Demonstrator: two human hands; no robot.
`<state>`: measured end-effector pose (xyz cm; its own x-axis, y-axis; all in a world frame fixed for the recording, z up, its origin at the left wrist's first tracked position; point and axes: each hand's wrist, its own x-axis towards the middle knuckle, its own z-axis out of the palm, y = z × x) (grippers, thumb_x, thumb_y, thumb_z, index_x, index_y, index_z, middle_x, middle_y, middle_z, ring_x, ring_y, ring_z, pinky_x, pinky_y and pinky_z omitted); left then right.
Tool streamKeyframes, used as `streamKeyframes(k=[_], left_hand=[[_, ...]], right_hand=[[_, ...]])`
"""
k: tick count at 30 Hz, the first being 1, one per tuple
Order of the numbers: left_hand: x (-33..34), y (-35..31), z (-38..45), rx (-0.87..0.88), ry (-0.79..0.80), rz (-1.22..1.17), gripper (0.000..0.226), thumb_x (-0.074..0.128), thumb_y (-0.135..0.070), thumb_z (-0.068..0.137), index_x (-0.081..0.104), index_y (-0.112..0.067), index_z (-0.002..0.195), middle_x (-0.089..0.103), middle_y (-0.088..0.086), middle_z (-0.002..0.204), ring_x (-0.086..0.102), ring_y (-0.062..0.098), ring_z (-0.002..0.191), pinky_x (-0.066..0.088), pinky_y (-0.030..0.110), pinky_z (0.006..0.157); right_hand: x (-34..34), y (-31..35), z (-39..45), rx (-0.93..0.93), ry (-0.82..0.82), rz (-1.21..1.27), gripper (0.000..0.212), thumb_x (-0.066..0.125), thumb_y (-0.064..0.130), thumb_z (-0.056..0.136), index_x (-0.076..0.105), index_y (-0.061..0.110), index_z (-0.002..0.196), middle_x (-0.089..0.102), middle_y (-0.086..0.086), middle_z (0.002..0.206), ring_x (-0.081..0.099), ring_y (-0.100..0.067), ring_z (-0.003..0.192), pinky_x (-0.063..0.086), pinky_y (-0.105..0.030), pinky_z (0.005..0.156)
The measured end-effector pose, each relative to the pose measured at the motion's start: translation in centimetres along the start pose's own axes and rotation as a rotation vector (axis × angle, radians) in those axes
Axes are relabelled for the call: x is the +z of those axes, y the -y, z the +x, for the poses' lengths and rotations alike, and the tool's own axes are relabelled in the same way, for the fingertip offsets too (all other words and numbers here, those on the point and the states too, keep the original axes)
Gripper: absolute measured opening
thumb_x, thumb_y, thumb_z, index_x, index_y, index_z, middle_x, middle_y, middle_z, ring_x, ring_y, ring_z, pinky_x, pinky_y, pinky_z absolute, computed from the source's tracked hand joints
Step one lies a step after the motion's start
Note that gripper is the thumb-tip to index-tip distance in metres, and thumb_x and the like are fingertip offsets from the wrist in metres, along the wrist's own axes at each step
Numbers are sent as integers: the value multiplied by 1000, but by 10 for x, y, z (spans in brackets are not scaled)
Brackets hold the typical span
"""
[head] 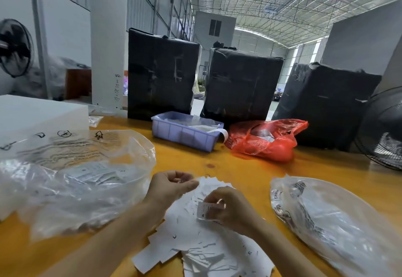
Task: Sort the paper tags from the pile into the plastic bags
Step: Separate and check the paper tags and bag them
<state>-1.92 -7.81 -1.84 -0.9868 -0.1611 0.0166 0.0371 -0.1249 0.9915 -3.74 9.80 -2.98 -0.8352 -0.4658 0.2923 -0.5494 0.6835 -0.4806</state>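
Our right hand [230, 208] pinches one small white paper tag [204, 210] to read it. Our left hand [171, 186] curls above the white tag pile [195, 242] at six o'clock, holding nothing we can see. Clear plastic bags [71, 181] wait at nine and three o'clock on the yellow table [239, 163].

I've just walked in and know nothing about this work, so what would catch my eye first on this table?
Probably the heap of white paper tags in the near middle of the yellow table, where the right hand pinches one tag beside the left hand. Clear plastic bags lie on either side. At the back, a bright red bag sits beside a lilac tray, in front of three black-wrapped bundles.
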Motion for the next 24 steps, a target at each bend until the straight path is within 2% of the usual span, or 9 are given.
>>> streamKeyframes(k=[1,3,5,8,12,15,21,24], left_hand=[[1,-1,-1,-8,17,-6,16,79,0,68,66,-8,74,56,-2,55,51,10,53,38,15,45],[3,-1,-4,-22,35,13,18,80,-1,68,65,-8,74,57,-3,54,52,5,49,39,15,47],[6,-1,-8,-40,48,46,21,81,-1,66,65,-10,76,65,-1,64,58,7,59,43,19,56],[12,0,-14,-59,103,59,24,81,0,65,66,-10,80,72,0,70,63,4,58,43,15,55],[19,2,-22,-43,159,116,26,82,0,65,66,-10,83,74,6,73,64,4,57,43,12,49],[22,3,-26,-30,188,148,26,82,-1,65,67,-10,84,74,5,71,65,4,57,43,10,48],[25,-1,-30,-51,224,172,28,83,-7,65,67,-12,88,75,4,76,65,10,68,46,22,66],[25,-3,-32,-73,250,152,29,82,-6,66,66,-11,90,75,6,79,67,9,69,45,23,67]], right_hand=[[-4,2,-4,36,-31,144,12,78,6,72,73,16,76,62,13,68,51,4,64,38,-11,63],[-14,3,-13,113,-125,402,20,76,1,74,70,17,65,61,10,58,51,1,57,40,-15,59],[-26,3,-22,171,-220,573,17,73,-1,77,72,13,67,65,5,61,55,-3,58,42,-16,57],[-41,8,-30,226,-268,747,9,72,0,77,75,9,78,72,-4,71,62,-8,62,46,-17,56],[-48,16,-37,194,-277,648,10,74,4,76,75,14,79,73,-3,75,66,-7,67,49,-16,59],[-48,21,-37,160,-330,539,17,75,6,77,74,22,75,73,1,73,66,-7,68,51,-19,61],[-46,23,-39,107,-422,383,16,75,8,78,73,24,78,73,4,77,68,-10,74,56,-28,70],[-46,22,-39,90,-430,353,16,75,8,78,74,23,80,72,6,78,68,-9,74,57,-28,70]])
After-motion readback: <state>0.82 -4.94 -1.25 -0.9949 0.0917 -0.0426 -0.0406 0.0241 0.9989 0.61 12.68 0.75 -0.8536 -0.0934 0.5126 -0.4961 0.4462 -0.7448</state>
